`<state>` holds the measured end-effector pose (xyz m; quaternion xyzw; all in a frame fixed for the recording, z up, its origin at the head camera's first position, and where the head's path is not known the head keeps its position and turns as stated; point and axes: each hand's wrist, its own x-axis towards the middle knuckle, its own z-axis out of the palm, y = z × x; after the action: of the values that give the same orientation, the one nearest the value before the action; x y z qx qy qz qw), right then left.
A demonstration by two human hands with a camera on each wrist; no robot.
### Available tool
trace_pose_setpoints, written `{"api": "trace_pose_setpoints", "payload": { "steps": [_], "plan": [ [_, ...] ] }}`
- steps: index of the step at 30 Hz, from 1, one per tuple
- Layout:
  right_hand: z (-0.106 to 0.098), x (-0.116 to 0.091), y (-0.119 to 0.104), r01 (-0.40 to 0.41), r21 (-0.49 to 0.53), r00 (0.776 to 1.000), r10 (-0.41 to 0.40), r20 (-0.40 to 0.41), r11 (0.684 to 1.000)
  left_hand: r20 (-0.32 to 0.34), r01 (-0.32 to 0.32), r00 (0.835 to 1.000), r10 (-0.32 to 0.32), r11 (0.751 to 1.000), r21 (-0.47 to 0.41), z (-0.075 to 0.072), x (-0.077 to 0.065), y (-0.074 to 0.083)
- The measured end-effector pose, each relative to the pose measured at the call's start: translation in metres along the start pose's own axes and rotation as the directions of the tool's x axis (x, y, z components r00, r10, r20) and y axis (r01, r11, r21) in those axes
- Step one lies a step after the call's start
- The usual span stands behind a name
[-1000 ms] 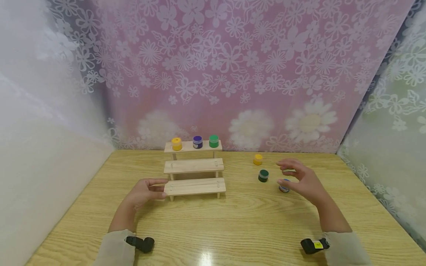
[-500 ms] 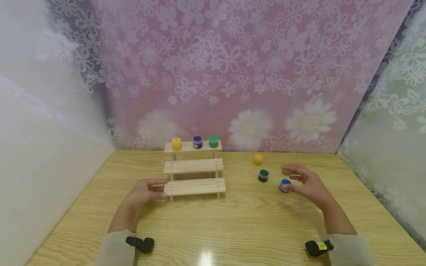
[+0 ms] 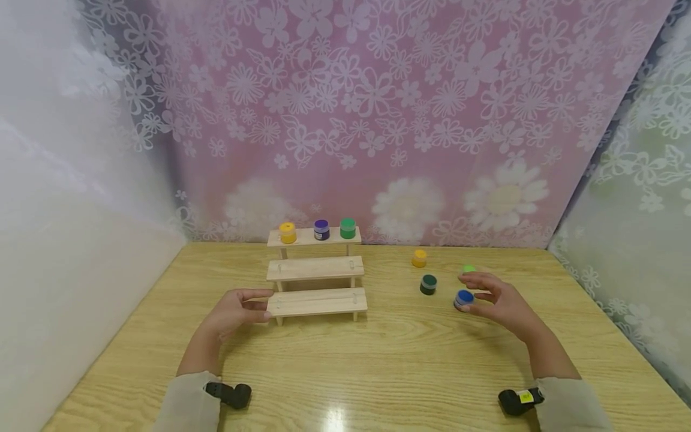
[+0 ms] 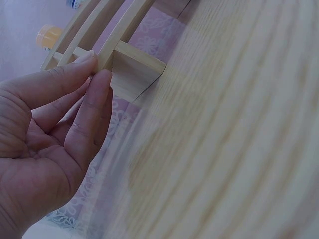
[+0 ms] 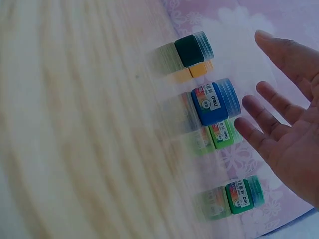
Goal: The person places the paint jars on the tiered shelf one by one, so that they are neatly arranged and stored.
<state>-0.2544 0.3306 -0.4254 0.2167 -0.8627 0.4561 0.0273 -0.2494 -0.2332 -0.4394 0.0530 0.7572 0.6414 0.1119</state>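
Note:
My left hand pinches the left end of the lowest plank of a three-step wooden display rack, thumb against fingertips at the plank's edge. My right hand hovers beside a blue-lidded paint jar. In the right wrist view, its fingers are spread and nothing is between them; the blue paint jar stands just past the fingertips. Behind the hand a light green paint jar shows only its top. On the rack's top step stand a yellow, a purple and a green paint jar.
A dark green paint jar and a yellow one stand on the wood-grain table, right of the rack. Another green jar appears in the right wrist view. A pink floral curtain hangs behind the table.
My right hand has shifted right and slightly nearer, uncovering more of the blue jar and the light green jar's top. My left hand has stayed at the rack.

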Motion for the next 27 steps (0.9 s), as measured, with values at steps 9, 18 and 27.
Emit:
{"api": "trace_pose_setpoints", "payload": {
  "steps": [9, 18, 27],
  "plan": [
    [-0.002, 0.004, 0.007, -0.074, 0.03, 0.996, 0.072, 0.048, 0.997, -0.004, 0.007, 1.0, -0.007, 1.0, 0.01, -0.001, 0.0, 0.0],
    [-0.007, 0.006, 0.014, -0.166, 0.097, 0.983, 0.157, 0.099, 0.981, -0.006, 0.012, 1.0, -0.012, 1.0, 0.017, 0.0, 0.0, 0.002],
    [-0.008, 0.011, 0.025, -0.22, 0.059, 0.97, 0.212, 0.123, 0.974, -0.025, 0.02, 1.0, -0.019, 1.0, 0.011, 0.0, 0.002, 0.0]
  ]
}}
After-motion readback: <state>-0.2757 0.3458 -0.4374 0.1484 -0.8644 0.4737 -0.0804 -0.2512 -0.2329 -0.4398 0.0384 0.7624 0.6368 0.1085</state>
